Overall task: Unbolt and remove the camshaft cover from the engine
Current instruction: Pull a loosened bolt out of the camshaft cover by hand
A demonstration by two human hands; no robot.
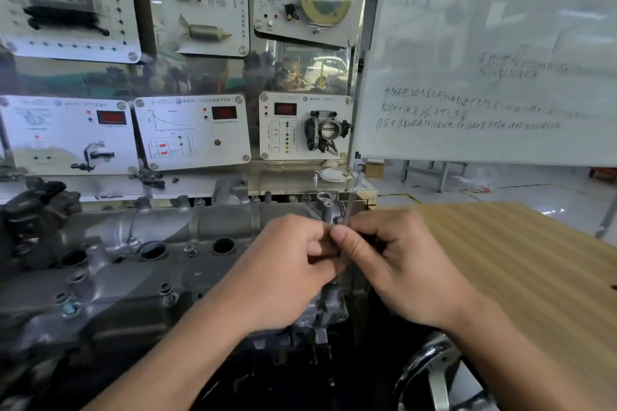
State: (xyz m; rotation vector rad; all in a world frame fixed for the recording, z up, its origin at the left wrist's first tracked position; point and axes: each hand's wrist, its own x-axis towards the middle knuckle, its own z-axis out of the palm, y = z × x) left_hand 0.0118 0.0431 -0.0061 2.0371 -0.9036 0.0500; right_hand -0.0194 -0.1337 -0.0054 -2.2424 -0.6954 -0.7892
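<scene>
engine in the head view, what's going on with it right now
A person is working bare-handed over the right end of the engine. The right hand pinches a thin metal tool that sticks up past the fingers. The left hand pinches the tool's lower end, which is too blurred to make out. The camshaft cover sits on the engine with bolts visible in it, so it has not been removed yet. A wooden table stands to the right.

Camshaft cover point(140, 264): grey cast metal, seated flat across top of engine point(317, 317), running left to right. Round wells point(223, 245) open along its middle. Flanged bolts point(169, 299) seated on near edge. Thin rod point(351, 200) near upright over right end, pinched between left hand point(283, 270) and right hand point(397, 260).
</scene>
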